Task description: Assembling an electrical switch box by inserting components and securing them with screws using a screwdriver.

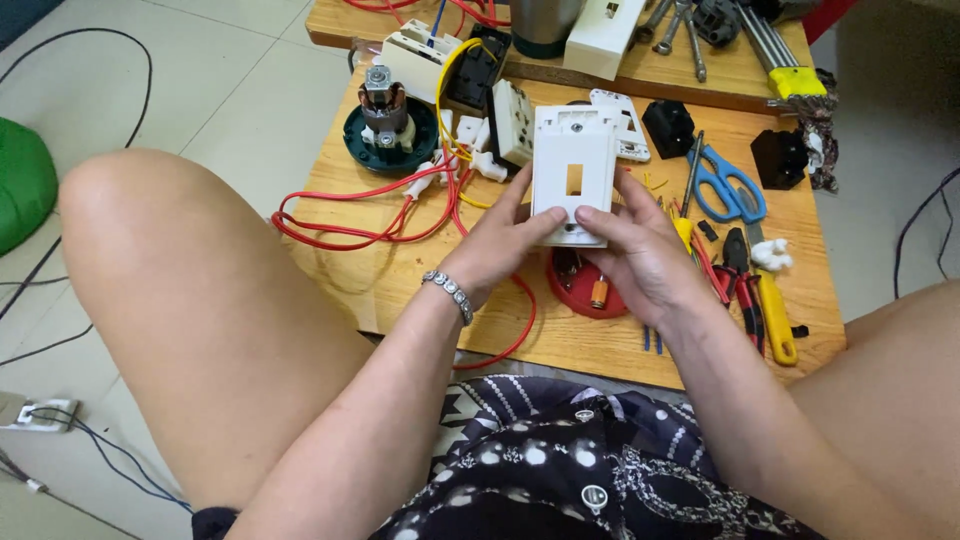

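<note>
A green cushion (18,190) is seen at the far left on the tiled floor (240,90), well apart from the low wooden table (400,280), and black cables are trailed across the tiles beside it. Near the table's far left corner a dark round motor base (388,125) is stood, and loops of red wire (350,215) are spread from it toward the left edge and back under the hands. Behind these, white socket modules (505,120) joined by a yellow wire (445,85) are crowded along the far edge. Above the table's middle a white wall plate (572,170) with a small rectangular slot is held upright; the left hand (500,245) is clamped on its lower left edge, thumb on the front, and the right hand (640,255) is clamped on its lower right corner, the two hands almost meeting beneath it. A red round lid (585,285) is lain directly under the hands. Toward the right edge, blue-handled scissors (725,185), two black blocks (780,158) and a yellow-handled tool (775,315) are laid close together. Bare wood is left open only along the near edge and at the near left corner
</note>
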